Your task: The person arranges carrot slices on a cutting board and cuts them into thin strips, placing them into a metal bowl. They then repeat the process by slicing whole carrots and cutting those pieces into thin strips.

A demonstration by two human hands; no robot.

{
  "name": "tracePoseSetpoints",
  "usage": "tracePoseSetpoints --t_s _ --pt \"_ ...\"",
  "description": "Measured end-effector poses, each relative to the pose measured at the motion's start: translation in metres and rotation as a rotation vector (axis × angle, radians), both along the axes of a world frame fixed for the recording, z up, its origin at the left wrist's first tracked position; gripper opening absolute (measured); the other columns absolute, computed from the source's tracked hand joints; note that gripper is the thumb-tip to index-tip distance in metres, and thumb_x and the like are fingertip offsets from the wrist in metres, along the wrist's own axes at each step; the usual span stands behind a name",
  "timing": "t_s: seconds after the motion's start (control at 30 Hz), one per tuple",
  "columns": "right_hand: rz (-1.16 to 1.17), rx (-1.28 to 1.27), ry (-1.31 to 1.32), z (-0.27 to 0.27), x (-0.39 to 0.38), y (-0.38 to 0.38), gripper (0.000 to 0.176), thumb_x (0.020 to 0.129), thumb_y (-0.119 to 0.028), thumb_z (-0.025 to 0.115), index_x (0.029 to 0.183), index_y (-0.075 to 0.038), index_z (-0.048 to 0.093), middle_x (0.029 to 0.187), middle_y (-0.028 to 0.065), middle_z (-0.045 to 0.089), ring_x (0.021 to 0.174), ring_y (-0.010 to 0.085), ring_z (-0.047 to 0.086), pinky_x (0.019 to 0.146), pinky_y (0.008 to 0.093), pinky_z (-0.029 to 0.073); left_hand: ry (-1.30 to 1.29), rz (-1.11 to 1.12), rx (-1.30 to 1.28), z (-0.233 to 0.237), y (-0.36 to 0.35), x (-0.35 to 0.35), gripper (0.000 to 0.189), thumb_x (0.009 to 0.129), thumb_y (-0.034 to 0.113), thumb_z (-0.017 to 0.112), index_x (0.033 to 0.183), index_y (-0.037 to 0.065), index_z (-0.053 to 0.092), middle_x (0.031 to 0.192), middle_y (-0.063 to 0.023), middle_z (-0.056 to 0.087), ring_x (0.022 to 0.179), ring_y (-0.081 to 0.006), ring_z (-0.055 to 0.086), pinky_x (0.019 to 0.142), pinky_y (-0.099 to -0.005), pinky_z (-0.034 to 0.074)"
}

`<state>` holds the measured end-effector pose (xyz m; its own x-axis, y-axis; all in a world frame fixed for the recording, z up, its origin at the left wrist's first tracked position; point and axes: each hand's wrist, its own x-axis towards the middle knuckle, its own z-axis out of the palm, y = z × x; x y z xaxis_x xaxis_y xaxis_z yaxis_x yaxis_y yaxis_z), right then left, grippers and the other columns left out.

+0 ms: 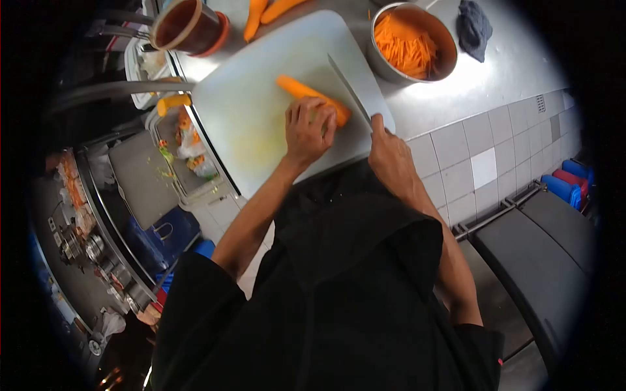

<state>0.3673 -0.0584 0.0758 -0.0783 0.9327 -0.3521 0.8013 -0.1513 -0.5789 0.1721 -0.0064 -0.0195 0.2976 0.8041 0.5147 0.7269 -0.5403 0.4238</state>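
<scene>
A peeled carrot (299,87) lies slantwise on a white cutting board (241,98). My left hand (309,130) is curled over its thicker end, fingers bent and gripping it against the board. In my right hand (391,156) is a kitchen knife (354,88), fingers wrapped round its handle. The blade points up and to the left over the board, just right of the carrot and apart from it. Beyond the board's upper right edge stands a round metal pot (447,62) holding shredded carrot (401,52).
More whole carrots (255,18) lie past the board's far edge. A brown-red container (189,29) stands at the upper left, and a dark cloth (474,29) lies right of the pot. Left of the counter is a bin (186,186) with vegetable scraps.
</scene>
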Motion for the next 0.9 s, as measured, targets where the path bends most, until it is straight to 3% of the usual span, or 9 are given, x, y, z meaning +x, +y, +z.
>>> tracePoseSetpoints --t_s 0.2,0.37,0.43,0.5,0.6,0.67,0.9 --pt "-0.02 -0.083 0.045 0.009 0.006 0.004 0.029 0.089 0.003 0.047 0.118 0.002 0.042 0.095 0.0354 0.065 0.087 0.0564 0.063 0.077 0.0608 0.049 -0.048 -0.004 -0.02 0.0 0.002 0.007 0.012 0.089 0.019 0.071 0.101 0.017 0.069 0.114 -0.0045 0.06 0.11 -0.0281 0.055 0.097 -0.0445 0.039" --pt "-0.001 -0.184 -0.026 0.047 0.012 -0.01 0.028 0.091 0.0 0.047 0.118 -0.001 0.043 0.099 0.0345 0.065 0.088 0.0568 0.063 0.079 0.0598 0.05 0.044 -0.013 0.016 -0.002 0.004 0.007 0.022 0.086 0.02 0.071 0.107 0.018 0.071 0.115 -0.0083 0.059 0.112 -0.0318 0.053 0.097 -0.05 0.037" --pt "0.01 -0.364 -0.108 0.059 0.016 -0.019 0.031 0.093 -0.007 0.049 0.123 -0.004 0.042 0.103 0.0312 0.066 0.087 0.0555 0.064 0.075 0.0592 0.051 0.062 0.011 0.003 -0.002 -0.002 0.008 0.02 0.086 0.025 0.073 0.105 0.02 0.072 0.114 -0.0071 0.059 0.112 -0.0313 0.053 0.097 -0.0502 0.038" --pt "0.035 -0.268 -0.09 0.035 0.032 -0.054 0.039 0.093 -0.014 0.055 0.128 -0.007 0.041 0.105 0.0288 0.066 0.084 0.0538 0.065 0.07 0.0591 0.053 0.077 0.025 0.01 -0.008 0.002 0.007 0.02 0.085 0.032 0.077 0.102 0.021 0.075 0.113 -0.0073 0.059 0.112 -0.0321 0.053 0.098 -0.0509 0.038" --pt "0.095 -0.251 -0.127 0.074 0.028 -0.052 0.042 0.093 -0.016 0.057 0.13 -0.006 0.04 0.105 0.028 0.065 0.081 0.052 0.066 0.065 0.0574 0.053 0.05 0.008 0.007 -0.001 0.003 0.007 0.021 0.085 0.031 0.077 0.103 0.021 0.076 0.115 -0.0071 0.058 0.113 -0.032 0.052 0.099 -0.051 0.038" --pt "0.077 -0.233 0.034 0.096 0.028 -0.047 0.039 0.094 -0.012 0.056 0.128 -0.005 0.04 0.104 0.0288 0.065 0.078 0.0505 0.066 0.065 0.0559 0.054 0.056 -0.005 -0.033 0.001 0.004 0.007 0.022 0.085 0.031 0.078 0.105 0.021 0.077 0.115 -0.0061 0.056 0.114 -0.0314 0.051 0.099 -0.0506 0.038" --pt "0.113 -0.227 0.124 0.081 0.037 -0.046 0.036 0.094 -0.004 0.054 0.127 -0.003 0.04 0.1 0.0307 0.064 0.078 0.0504 0.066 0.065 0.0551 0.054 0.113 -0.001 -0.075 0.001 0.001 0.006 0.025 0.081 0.029 0.079 0.105 0.023 0.076 0.113 -0.0047 0.055 0.114 -0.0302 0.05 0.099 -0.0499 0.038"
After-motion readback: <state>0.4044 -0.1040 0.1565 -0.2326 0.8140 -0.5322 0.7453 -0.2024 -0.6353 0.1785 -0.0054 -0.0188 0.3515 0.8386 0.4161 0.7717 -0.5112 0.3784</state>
